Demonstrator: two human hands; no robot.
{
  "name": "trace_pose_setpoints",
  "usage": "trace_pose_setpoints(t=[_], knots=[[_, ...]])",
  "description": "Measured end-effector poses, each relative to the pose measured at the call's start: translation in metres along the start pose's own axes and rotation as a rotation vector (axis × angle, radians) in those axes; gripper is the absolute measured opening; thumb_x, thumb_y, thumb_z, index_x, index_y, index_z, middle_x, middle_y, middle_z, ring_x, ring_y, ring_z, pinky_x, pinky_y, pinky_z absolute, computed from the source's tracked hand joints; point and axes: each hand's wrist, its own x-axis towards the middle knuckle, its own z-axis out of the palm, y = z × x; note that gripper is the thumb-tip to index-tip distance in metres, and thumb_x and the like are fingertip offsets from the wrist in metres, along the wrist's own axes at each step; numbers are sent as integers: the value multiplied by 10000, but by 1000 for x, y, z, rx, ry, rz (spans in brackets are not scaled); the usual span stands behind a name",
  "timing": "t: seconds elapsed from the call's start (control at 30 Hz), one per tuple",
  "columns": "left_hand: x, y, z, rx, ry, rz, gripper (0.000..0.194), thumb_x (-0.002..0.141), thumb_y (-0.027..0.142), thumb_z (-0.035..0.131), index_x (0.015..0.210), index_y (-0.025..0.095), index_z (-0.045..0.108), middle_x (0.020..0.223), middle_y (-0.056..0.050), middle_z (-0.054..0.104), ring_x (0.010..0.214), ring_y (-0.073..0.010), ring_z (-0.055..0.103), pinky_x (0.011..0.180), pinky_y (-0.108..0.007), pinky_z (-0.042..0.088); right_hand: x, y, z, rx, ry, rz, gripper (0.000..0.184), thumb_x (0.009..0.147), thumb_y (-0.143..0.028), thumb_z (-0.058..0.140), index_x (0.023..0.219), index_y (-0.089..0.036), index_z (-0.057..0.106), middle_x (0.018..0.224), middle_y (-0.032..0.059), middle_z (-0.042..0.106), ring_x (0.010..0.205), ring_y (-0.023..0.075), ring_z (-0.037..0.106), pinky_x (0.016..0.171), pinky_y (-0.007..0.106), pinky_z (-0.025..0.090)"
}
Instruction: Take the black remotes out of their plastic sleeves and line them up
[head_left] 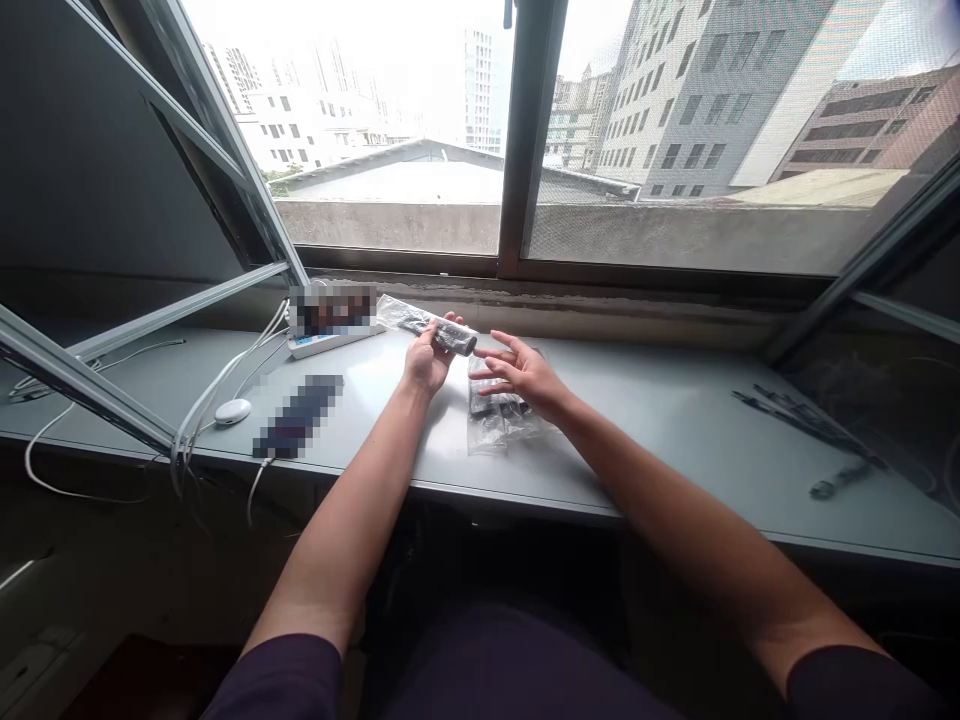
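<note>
My left hand (429,362) is closed around a dark, tube-like item (454,341) in a clear plastic bag (391,311), held a little above the table. The item's rounded dark end points right; its exact kind does not show. Just to the right, my right hand (521,376) has its fingers spread, their tips close to that end, and holds nothing. Beneath the right hand another clear plastic bag (495,435) with dark contents lies on the grey table (442,440). The hand partly covers this bag.
A phone-like, blurred-out item (300,415) with a white cable lies left, beside a white round puck (232,411). Behind them sits a white power strip (334,342). Dark thin parts (806,425) lie at the right. Metal frames flank the table; a window stands behind.
</note>
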Motion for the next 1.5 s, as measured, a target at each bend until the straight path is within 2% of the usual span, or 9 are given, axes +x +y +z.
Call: trace_pose_setpoints(t=[0.23, 0.4, 0.6, 0.8, 0.93, 1.1, 1.17, 1.33, 1.5], knots=[[-1, -6, -2, 18, -35, 10, 234, 1073, 147, 631, 1301, 140, 682, 1325, -166, 779, 1216, -254, 777, 1043, -400, 638, -3, -2, 2, -5, -48, -6, 671, 1021, -292, 768, 1623, -246, 476, 1660, 209, 572, 1241, 329, 797, 894, 487, 746], [-6, -9, 0, 94, -112, -34, 172, 1047, 136, 676, 1211, 140, 725, 1312, -156, 781, 1263, -263, 757, 1082, -389, 613, -7, -6, 2, -44, -110, -4, 784, 1007, -351, 793, 1691, -272, 418, 1724, 210, 495, 1183, 321, 819, 887, 469, 745], [-10, -13, -4, 212, -250, -88, 209, 954, 128, 806, 1157, 138, 755, 1187, -136, 809, 1074, -220, 793, 1033, -344, 616, -10, -10, 4, -60, -171, -22, 902, 999, -409, 801, 1759, -327, 323, 1769, 192, 432, 1166, 313, 822, 893, 468, 737], [-27, -11, 2, 432, -325, -306, 384, 919, 259, 890, 1260, 125, 775, 987, -129, 814, 834, -211, 788, 808, -310, 644, -11, -9, 5, -40, -202, -25, 892, 984, -392, 808, 1751, -372, 353, 1813, 131, 369, 1227, 321, 793, 904, 458, 734], [-26, -10, 5, 413, -310, -250, 323, 934, 222, 855, 1228, 104, 789, 972, -138, 813, 828, -205, 783, 785, -290, 644, -10, -6, 5, -52, -212, -27, 870, 984, -424, 806, 1741, -378, 378, 1815, 134, 362, 1185, 311, 807, 899, 458, 736], [-11, -11, -4, 396, -299, -101, 260, 923, 149, 767, 1173, 91, 809, 1154, -158, 827, 991, -214, 786, 953, -324, 631, -3, 1, 1, -89, -82, -97, 741, 967, -488, 817, 1630, -289, 554, 1428, 138, 721, 932, 245, 827, 675, 349, 728], [-7, -11, -6, 374, -296, -75, 227, 917, 126, 743, 1132, 101, 809, 1231, -164, 821, 1092, -233, 781, 1048, -356, 606, 1, 3, -2, -128, 15, -133, 651, 957, -516, 819, 1537, -269, 657, 1268, 98, 765, 874, 213, 790, 609, 301, 697], [-9, -9, -6, 376, -336, -75, 196, 929, 122, 706, 1104, 142, 792, 1440, -137, 758, 1417, -279, 666, 1231, -423, 503, 3, 3, -8, -162, -39, -100, 447, 963, -519, 811, 1344, -284, 810, 1359, 76, 762, 1184, 280, 754, 782, 327, 716], [-16, -6, -5, 437, -424, -97, 286, 909, 147, 749, 1191, 194, 759, 1587, -108, 664, 1600, -302, 492, 1313, -500, 403, 0, 3, -3, -112, -111, -38, 491, 957, -491, 825, 1391, -266, 783, 1462, 106, 738, 1244, 314, 764, 829, 369, 720]])
